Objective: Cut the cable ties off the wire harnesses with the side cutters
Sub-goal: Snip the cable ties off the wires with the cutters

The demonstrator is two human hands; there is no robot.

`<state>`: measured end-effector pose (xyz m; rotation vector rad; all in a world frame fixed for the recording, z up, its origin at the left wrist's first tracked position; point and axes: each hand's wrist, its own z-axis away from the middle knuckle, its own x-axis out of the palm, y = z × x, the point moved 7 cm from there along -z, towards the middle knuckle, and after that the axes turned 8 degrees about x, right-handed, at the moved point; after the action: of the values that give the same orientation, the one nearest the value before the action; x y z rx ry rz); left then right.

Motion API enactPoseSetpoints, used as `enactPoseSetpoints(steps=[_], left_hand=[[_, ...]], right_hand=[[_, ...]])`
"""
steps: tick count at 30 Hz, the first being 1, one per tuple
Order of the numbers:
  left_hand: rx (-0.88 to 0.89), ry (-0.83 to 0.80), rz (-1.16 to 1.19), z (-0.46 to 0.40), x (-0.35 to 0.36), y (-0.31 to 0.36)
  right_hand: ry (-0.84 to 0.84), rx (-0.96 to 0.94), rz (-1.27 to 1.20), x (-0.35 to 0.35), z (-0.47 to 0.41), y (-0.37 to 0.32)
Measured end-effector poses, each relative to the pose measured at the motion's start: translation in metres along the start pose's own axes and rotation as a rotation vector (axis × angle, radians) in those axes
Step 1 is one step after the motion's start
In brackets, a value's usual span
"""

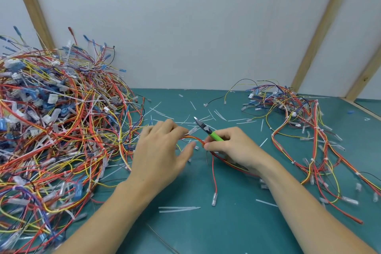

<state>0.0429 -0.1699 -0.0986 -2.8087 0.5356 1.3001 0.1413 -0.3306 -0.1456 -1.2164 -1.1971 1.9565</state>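
Teal mat (226, 222), white wall (175, 27).

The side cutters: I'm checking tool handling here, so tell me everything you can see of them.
The side cutters have bright green handles and a short, pointed metal head. The right hand grips the handles, hiding most of them; the same hand also pinches the red and yellow wire harness. The head points up and away to the left, above the green mat, touching no tie. Whether the blades are open is too small to tell.

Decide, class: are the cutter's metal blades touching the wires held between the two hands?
Apart. The head view shows the blades pointing up and away, with bare green mat between them and the wires.
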Motion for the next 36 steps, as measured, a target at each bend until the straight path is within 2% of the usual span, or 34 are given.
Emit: enactPoseSetpoints(steps=[2, 4, 8, 10, 14, 18, 22, 26, 32, 36], left_hand=[[-0.009, -0.016, -0.014, 0.0, 0.0, 0.005], [-0.089, -0.011, 0.026, 0.003, 0.002, -0.002], [-0.215, 0.051, 0.216, 0.008, 0.005, -0.02], [-0.207, 0.115, 0.274, 0.006, 0.0, -0.022], [-0.081, 0.212, 0.364, 0.002, -0.007, -0.015], [-0.046, 0.259, 0.366, 0.003, -0.007, -0.014], [-0.088, 0.248, 0.344, 0.002, -0.01, -0.015], [-0.208, 0.221, 0.3, 0.002, -0.015, -0.024], [0.086, 0.142, 0.3, -0.005, -0.031, 0.009], [-0.101, 0.227, 0.407, -0.004, -0.031, -0.004]], right_hand=[[-0.068, -0.017, -0.065, 0.006, 0.002, -0.002], [-0.078, -0.049, -0.123, 0.008, 0.003, -0.007], [0.211, -0.112, -0.187, -0.02, 0.001, -0.014], [0.27, -0.116, -0.203, -0.029, 0.001, -0.013], [0.179, -0.098, -0.234, -0.027, 0.003, -0.012], [0.059, -0.135, -0.287, -0.024, 0.007, -0.02], [0.02, -0.221, -0.195, -0.024, 0.011, -0.028], [-0.031, -0.24, -0.149, -0.016, 0.012, -0.031], [0.037, -0.312, -0.16, -0.005, 0.018, -0.042], [0.059, -0.363, -0.111, 0.001, 0.024, -0.047]])
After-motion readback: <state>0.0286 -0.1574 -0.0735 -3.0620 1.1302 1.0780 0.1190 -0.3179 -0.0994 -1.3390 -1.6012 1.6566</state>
